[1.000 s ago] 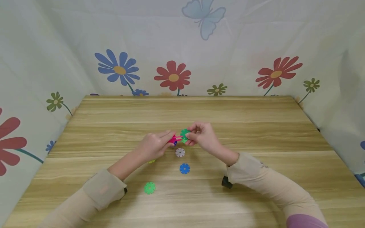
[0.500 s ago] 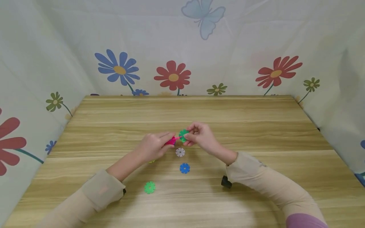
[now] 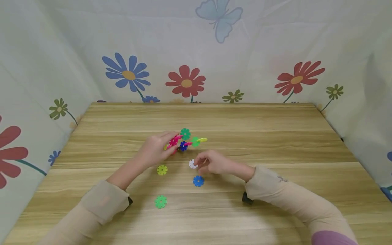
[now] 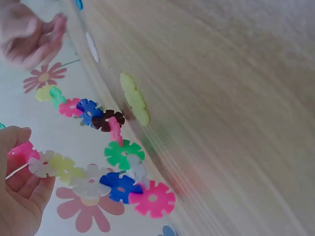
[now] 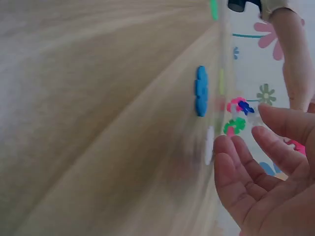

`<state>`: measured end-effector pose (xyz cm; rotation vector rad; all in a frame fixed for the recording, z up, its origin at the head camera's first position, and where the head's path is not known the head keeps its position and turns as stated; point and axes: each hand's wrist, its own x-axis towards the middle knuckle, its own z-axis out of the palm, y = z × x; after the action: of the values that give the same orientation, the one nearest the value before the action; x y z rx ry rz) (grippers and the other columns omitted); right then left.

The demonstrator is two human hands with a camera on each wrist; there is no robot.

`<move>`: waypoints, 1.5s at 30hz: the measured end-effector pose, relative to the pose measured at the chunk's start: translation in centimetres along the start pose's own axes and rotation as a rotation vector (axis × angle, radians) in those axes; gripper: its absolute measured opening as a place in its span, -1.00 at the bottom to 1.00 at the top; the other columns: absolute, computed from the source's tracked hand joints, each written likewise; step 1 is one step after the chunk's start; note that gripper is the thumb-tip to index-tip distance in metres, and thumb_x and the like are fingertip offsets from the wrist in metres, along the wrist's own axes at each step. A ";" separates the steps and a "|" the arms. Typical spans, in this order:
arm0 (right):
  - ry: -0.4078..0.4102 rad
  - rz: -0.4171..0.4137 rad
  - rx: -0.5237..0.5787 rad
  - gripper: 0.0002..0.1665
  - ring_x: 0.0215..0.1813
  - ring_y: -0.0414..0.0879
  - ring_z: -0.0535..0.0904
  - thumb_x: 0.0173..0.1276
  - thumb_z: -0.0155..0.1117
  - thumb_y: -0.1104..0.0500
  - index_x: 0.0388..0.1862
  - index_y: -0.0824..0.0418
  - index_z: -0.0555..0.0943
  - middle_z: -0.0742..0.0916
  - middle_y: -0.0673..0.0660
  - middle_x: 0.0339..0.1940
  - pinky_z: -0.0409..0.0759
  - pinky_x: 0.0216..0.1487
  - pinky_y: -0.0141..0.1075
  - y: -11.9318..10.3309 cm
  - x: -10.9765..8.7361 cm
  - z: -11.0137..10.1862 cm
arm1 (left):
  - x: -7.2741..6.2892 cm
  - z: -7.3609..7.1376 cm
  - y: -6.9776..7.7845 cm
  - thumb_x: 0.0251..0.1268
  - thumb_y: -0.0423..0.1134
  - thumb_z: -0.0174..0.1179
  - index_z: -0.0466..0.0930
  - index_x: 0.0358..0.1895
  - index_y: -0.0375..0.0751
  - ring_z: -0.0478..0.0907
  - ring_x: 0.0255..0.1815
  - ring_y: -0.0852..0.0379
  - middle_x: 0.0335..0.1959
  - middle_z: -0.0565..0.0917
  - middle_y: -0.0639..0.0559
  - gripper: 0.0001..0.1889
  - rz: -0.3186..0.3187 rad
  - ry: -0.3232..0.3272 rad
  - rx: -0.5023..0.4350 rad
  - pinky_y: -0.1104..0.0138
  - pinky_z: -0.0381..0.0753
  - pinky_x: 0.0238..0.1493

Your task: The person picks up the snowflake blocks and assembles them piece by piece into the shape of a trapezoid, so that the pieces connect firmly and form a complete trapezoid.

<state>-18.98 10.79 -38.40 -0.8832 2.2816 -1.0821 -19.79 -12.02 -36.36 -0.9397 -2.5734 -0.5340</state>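
My left hand pinches a pink disc of a chain of interlocking plastic snowflake discs. The chain hangs in a bend, with pink, white, yellow, blue, green and dark discs slotted edge to edge. A teal disc sticks up by the left fingertips, and a yellow disc ends the other strand. Fingers loosely bent and holding nothing, my right hand hovers at a white disc, partly covering it in the head view. Below that lies a blue disc.
On the wooden table a loose yellow disc lies under the left wrist, and a light green disc sits nearer the front. A flower-printed cloth surrounds the table's back and sides.
The right hand has let go of the teal disc, now attached to the chain, and come down toward the white disc. The left hand has shifted left with the chain, uncovering the yellow disc.
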 end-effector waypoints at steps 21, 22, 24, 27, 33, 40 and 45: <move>-0.166 -0.040 -0.422 -0.76 -0.39 -0.23 0.29 -0.05 0.40 0.18 -0.40 0.10 0.53 0.46 -0.03 -0.49 0.26 -0.38 -0.48 0.3 0.1 1.8 | 0.0 0.1 0.0 0.04 -0.23 0.25 0.49 0.03 -0.24 0.58 -0.09 -0.01 -0.06 0.60 -0.13 -0.58 0.001 -0.018 -0.017 0.22 0.56 -0.13; -0.163 -0.038 -0.420 -0.76 -0.39 -0.23 0.30 -0.06 0.40 0.17 -0.41 0.10 0.52 0.46 -0.03 -0.49 0.26 -0.38 -0.48 0.2 0.1 1.8 | -0.1 0.1 0.0 0.03 -0.23 0.25 0.49 0.03 -0.24 0.57 -0.08 -0.01 -0.06 0.60 -0.13 -0.57 -0.001 -0.022 -0.017 0.22 0.56 -0.13; -0.157 -0.031 -0.402 -0.74 -0.41 -0.24 0.31 -0.06 0.41 0.18 -0.43 0.11 0.49 0.48 -0.03 -0.50 0.27 -0.39 -0.48 0.2 0.1 1.8 | -0.1 0.0 0.0 0.03 -0.23 0.26 0.49 0.03 -0.24 0.56 -0.06 -0.02 -0.05 0.60 -0.13 -0.57 -0.003 -0.030 -0.015 0.21 0.55 -0.11; -0.146 -0.022 -0.320 -0.74 -0.45 -0.26 0.34 -0.05 0.39 0.25 -0.44 0.15 0.46 0.50 -0.03 -0.55 0.31 -0.43 -0.49 0.3 0.0 1.8 | -0.1 0.0 0.0 0.03 -0.23 0.26 0.49 0.04 -0.24 0.55 -0.03 -0.02 -0.03 0.59 -0.13 -0.56 -0.003 -0.041 -0.008 0.20 0.54 -0.08; -0.147 0.003 0.024 -0.81 -0.60 -0.26 0.41 0.02 0.21 0.48 -0.42 0.33 0.41 0.50 0.04 -0.63 0.41 -0.54 -0.50 0.9 -0.3 1.7 | -0.1 0.3 0.0 0.04 -0.23 0.25 0.49 0.05 -0.23 0.53 0.00 -0.02 -0.01 0.58 -0.11 -0.56 0.014 -0.052 -0.003 0.21 0.53 -0.06; -0.003 -0.065 0.226 -0.84 -0.50 0.06 0.58 0.11 0.09 0.53 -0.34 0.40 0.38 0.52 0.20 -0.46 0.60 -0.46 -0.16 0.2 -0.7 0.1 | -0.2 0.6 0.1 0.03 -0.21 0.26 0.51 0.03 -0.26 0.55 -0.04 -0.03 -0.03 0.58 -0.14 -0.57 0.052 -0.060 0.000 0.24 0.55 -0.11; 0.150 -0.114 0.290 -0.87 -0.39 0.27 0.57 0.15 0.07 0.53 -0.32 0.43 0.38 0.51 0.25 -0.42 0.59 -0.38 -0.07 -0.5 -0.9 -1.4 | -0.2 0.7 0.3 0.02 -0.25 0.26 0.52 0.01 -0.26 0.57 -0.06 -0.03 -0.04 0.59 -0.16 -0.59 0.095 -0.058 -0.003 0.25 0.56 -0.14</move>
<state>-19.06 11.91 -37.11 -0.8455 2.1351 -1.5300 -19.61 -11.62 -37.03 -1.0878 -2.5636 -0.4914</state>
